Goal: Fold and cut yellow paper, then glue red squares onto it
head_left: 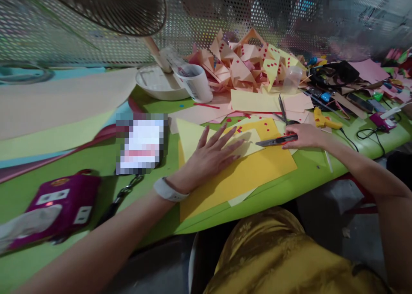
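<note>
My left hand [214, 152] lies flat with fingers spread on a pale yellow sheet [188, 135], a white band round the wrist. Under that sheet is a larger orange-yellow sheet [251, 178]. To the right, my right hand [304, 136] is closed round a utility knife [278, 140], whose blade points left over the edge of the pale paper. Small red pieces [265, 124] are scattered above the sheets. Open black scissors [283, 109] rest just beyond my right hand.
A fan base [161, 86], a white cup [198, 83] and a heap of folded peach paper [238, 66] stand at the back. A yellow glue gun [325, 120] lies right. On the left are a phone [141, 143], a purple power strip [64, 204] and large coloured sheets [64, 96].
</note>
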A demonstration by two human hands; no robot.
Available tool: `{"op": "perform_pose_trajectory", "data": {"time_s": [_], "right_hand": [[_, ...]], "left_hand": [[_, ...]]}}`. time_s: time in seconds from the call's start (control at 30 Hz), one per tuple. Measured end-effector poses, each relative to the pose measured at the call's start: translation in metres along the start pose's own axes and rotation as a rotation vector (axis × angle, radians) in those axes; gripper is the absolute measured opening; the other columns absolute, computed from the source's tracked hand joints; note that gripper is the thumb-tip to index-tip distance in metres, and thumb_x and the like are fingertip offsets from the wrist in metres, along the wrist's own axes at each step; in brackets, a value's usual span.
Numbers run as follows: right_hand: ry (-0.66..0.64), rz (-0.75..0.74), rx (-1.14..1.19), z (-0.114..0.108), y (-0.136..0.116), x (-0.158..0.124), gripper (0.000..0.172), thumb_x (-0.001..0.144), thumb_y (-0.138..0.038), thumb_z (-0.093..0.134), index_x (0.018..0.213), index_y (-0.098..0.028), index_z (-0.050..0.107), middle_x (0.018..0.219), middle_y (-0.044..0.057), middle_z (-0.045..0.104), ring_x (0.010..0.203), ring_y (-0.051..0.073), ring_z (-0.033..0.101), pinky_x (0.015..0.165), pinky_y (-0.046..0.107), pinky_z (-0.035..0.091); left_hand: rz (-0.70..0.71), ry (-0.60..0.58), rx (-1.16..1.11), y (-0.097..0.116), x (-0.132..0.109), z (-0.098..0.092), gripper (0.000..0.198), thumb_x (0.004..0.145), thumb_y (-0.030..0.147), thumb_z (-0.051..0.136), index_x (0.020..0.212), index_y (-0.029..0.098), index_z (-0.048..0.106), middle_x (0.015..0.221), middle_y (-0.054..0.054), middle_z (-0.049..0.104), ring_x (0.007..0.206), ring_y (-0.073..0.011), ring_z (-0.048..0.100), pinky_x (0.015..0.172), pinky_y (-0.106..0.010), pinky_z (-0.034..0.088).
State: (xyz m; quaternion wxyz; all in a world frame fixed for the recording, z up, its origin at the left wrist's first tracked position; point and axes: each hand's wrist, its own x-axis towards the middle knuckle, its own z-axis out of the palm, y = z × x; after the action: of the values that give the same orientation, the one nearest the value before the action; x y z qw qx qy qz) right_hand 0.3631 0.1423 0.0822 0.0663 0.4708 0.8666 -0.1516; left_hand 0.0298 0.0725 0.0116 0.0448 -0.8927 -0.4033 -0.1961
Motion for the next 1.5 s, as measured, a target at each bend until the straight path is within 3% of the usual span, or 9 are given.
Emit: {"op": "perform_pose_trajectory", "data": {"time_s": [0.17, 0.37, 0.5, 1.27, 1.5], "right_hand": [[0.085, -0.101, -0.001, 0.004, -0.002, -0.005, 0.038, 0.086, -0.055, 0.065, 0.105, -0.022, 0.068, 0.106, 0.007, 0.064, 0.095, 0.023, 0.06, 0.072, 0.028, 0.038], [0.277, -0.281, 0.033, 0.029, 0.014, -0.002, 0.039, 0.09, -0.051, 0.062, 0.117, -0.025, 0.071, 0.106, 0.007, 0.064, 0.095, 0.021, 0.06, 0.076, 0.03, 0.044], [0.342, -0.353, 0.05, 0.038, 0.023, -0.003, 0.039, 0.09, -0.049, 0.063, 0.118, -0.023, 0.072, 0.103, 0.008, 0.066, 0.092, 0.02, 0.06, 0.075, 0.03, 0.046], [0.345, -0.368, 0.022, 0.044, 0.015, -0.019, 0.043, 0.096, -0.051, 0.053, 0.127, -0.025, 0.068, 0.092, 0.007, 0.061, 0.082, 0.018, 0.057, 0.069, 0.029, 0.043], [0.318, -0.302, 0.056, 0.042, 0.01, -0.027, 0.044, 0.095, -0.052, 0.053, 0.127, -0.026, 0.068, 0.092, 0.007, 0.061, 0.082, 0.018, 0.058, 0.068, 0.028, 0.043]], "left_hand": [[0.02, -0.117, -0.051, 0.005, -0.007, 0.006, 0.055, 0.104, 0.04, 0.036, 0.157, 0.035, 0.022, 0.163, -0.007, 0.029, 0.151, -0.0275, 0.02, 0.122, -0.057, 0.006], [-0.004, -0.246, -0.086, 0.005, -0.004, -0.001, 0.052, 0.106, 0.04, 0.022, 0.157, 0.029, 0.025, 0.165, -0.008, 0.021, 0.152, -0.0236, 0.018, 0.123, -0.053, 0.008], [-0.01, -0.256, -0.087, 0.006, -0.003, -0.003, 0.052, 0.105, 0.041, 0.024, 0.156, 0.028, 0.029, 0.164, -0.007, 0.022, 0.151, -0.0228, 0.019, 0.123, -0.05, 0.008], [-0.049, -0.291, -0.081, 0.009, 0.0, -0.004, 0.054, 0.105, 0.045, 0.021, 0.153, 0.026, 0.035, 0.164, -0.01, 0.023, 0.152, -0.0237, 0.02, 0.122, -0.053, 0.013], [-0.045, -0.29, -0.066, 0.009, -0.001, -0.004, 0.054, 0.105, 0.046, 0.02, 0.153, 0.026, 0.035, 0.164, -0.01, 0.024, 0.152, -0.0224, 0.018, 0.122, -0.053, 0.012]]}}
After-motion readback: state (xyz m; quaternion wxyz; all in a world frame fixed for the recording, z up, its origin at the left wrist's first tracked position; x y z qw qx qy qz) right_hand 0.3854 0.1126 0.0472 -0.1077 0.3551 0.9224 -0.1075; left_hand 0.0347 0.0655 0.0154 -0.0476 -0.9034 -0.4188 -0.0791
